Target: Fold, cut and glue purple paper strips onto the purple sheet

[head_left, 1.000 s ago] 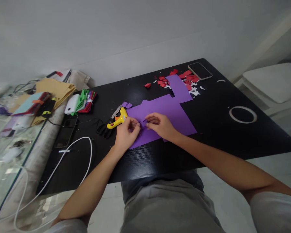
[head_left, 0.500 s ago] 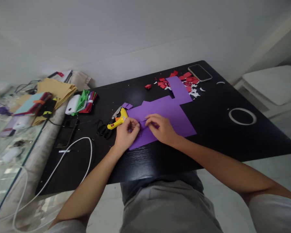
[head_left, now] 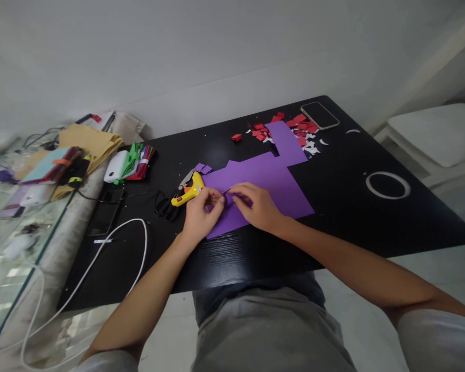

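Both hands meet over a large purple paper sheet (head_left: pixel 273 178) lying on the black table (head_left: pixel 344 206). My left hand (head_left: pixel 201 212) and my right hand (head_left: pixel 256 204) pinch a small purple paper piece (head_left: pixel 228 197) between their fingertips, just above the sheet. Fingers of both hands are curled closed on it. A yellow glue gun (head_left: pixel 188 189) lies immediately left of my left hand, with black scissors (head_left: pixel 165 204) beside it.
Red and white paper scraps (head_left: pixel 300 132) and a phone (head_left: pixel 320 114) lie at the far end. A white tape ring (head_left: pixel 387 184) sits to the right. A white cable (head_left: pixel 112 248), a dark phone (head_left: pixel 105 214) and coloured paper stacks (head_left: pixel 134 161) are on the left.
My right hand has slid slightly left and lower toward my left hand; the small purple piece stays pinched between them. Nothing else has moved.
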A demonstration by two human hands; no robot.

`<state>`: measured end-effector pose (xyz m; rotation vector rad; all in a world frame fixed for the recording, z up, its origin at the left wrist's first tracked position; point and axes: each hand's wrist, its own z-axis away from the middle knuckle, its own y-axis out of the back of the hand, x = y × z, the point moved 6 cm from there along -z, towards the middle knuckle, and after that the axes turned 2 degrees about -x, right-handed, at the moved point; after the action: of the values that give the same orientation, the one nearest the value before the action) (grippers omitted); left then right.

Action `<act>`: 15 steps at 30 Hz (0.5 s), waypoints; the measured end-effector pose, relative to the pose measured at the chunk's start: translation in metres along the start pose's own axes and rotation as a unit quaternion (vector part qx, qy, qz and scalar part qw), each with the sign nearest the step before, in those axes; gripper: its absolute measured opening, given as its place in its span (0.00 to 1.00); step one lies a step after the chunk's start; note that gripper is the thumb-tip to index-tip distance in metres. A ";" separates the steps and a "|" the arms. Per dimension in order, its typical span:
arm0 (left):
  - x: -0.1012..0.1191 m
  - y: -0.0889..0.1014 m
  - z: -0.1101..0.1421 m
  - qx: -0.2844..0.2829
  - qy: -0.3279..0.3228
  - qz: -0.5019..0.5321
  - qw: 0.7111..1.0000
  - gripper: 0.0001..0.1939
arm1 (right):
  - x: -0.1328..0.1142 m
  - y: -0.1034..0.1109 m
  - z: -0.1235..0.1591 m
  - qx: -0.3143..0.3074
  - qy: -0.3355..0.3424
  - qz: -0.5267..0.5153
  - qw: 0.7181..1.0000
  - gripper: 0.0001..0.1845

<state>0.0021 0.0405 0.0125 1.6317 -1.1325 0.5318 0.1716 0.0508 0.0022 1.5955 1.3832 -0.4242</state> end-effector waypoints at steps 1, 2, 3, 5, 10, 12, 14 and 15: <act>0.000 0.000 0.000 -0.001 -0.002 0.000 1.000 0.03 | 0.000 0.000 0.000 0.003 -0.006 -0.007 1.000 0.10; 0.000 0.000 0.000 -0.003 -0.003 0.000 1.000 0.03 | 0.001 0.000 0.000 0.005 -0.013 -0.014 1.000 0.08; 0.000 -0.001 0.001 -0.004 -0.004 -0.001 1.000 0.03 | 0.001 0.000 -0.001 0.004 -0.022 -0.021 1.000 0.08; -0.001 -0.001 0.001 -0.005 -0.002 -0.002 1.000 0.03 | 0.003 0.000 -0.001 -0.006 -0.044 -0.036 0.998 0.08; -0.002 -0.001 0.000 -0.003 0.013 -0.003 1.000 0.04 | 0.004 -0.001 -0.001 -0.027 -0.087 -0.064 0.994 0.11; -0.002 0.000 0.000 -0.002 0.018 -0.004 1.000 0.05 | 0.004 -0.001 -0.001 -0.032 -0.092 -0.068 0.993 0.10; -0.002 0.000 0.000 -0.001 0.023 -0.004 1.000 0.05 | 0.005 -0.002 0.000 -0.034 -0.096 -0.071 0.992 0.09; -0.002 0.000 0.000 0.000 0.024 -0.003 1.000 0.05 | 0.005 -0.002 0.000 -0.034 -0.098 -0.073 0.992 0.09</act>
<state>0.0014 0.0416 0.0104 1.6136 -1.0920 0.5634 0.1712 0.0538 -0.0029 1.3641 1.3539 -0.5995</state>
